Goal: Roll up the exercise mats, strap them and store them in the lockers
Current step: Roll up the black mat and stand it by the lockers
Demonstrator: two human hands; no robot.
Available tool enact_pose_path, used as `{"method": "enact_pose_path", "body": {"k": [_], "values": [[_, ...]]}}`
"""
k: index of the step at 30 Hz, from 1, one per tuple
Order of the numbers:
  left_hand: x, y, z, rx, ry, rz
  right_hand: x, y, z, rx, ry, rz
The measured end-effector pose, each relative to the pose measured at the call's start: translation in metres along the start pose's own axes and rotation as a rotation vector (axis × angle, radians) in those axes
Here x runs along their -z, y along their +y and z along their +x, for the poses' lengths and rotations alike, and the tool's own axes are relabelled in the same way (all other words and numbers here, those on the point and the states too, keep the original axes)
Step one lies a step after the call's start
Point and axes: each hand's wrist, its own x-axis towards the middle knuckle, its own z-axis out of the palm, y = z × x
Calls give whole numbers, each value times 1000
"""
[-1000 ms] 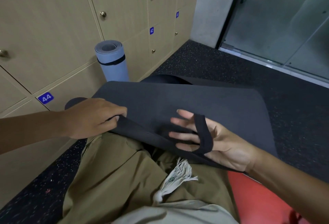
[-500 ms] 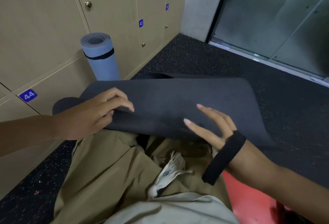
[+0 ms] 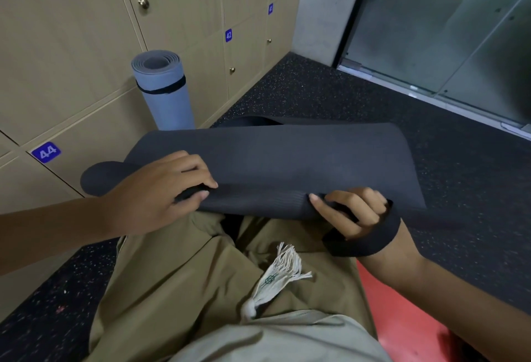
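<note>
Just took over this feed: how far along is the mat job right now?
Done: the blue mat is rolled, strapped and standing against the lockers, not yet inside. In hand: the left hand and right hand grip the black mat's near edge, starting its roll; the black strap is looped round the right wrist. Left: rolling, strapping, storing both. All visible locker doors are closed.

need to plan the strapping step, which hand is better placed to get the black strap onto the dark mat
Right. The black strap is looped round the right hand's wrist, beside the dark mat's near edge, which it grips. The left hand only grips that edge.
</note>
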Motion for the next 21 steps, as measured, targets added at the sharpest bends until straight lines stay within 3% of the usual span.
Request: {"method": "enact_pose_path", "body": {"k": [4, 7, 14, 21], "values": [[-1, 5, 1, 18, 1, -5, 3, -8, 9, -25, 38, 15], [0, 9, 2, -7, -15, 87, -3, -13, 1, -40, -31, -64], [1, 17, 4, 84, -73, 87, -15, -14, 2, -276, -118, 50], [-14, 39, 0, 429, 2, -179, -26, -21, -2, -272, -99, 109]]}}
